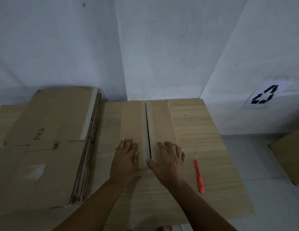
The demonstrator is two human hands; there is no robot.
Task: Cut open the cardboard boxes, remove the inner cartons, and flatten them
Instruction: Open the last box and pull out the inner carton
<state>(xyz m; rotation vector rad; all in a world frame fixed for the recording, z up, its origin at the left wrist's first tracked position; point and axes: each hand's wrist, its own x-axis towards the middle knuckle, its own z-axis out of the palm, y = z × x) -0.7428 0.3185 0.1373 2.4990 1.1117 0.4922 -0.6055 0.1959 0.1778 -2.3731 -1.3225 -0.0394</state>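
A: Looking down on a pale wood-grain tabletop [195,130] pushed into a corner of white walls [162,47]; dim light. A sheet with a black recycling mark [265,95] is stuck to the right-hand wall, low down.

B: Task item?

A: Cardboard box [160,120] at the middle of the tabletop, reaching the far edge, top seam slit lengthwise, dark gap showing. Left hand [126,161] lies flat on the left flap, fingers straight and spread, gripping nothing. Right hand [169,162] rests on the right flap, fingers loosely extended, thumb near the slit, also holding nothing.

B: Cutter?

A: Red utility knife [199,176] lies on the bare wood just right of the right hand, apart from it, running roughly parallel to the box.

B: Edges and room?

A: Stack of flattened cardboard [45,147] fills the left side, from the far edge almost to the near one, close beside the box; top sheet marked "PILO". Right side is open wood out to the right edge. Beyond that edge, light floor tiles [253,180] and another piece of cardboard [290,155] at the frame's right border.
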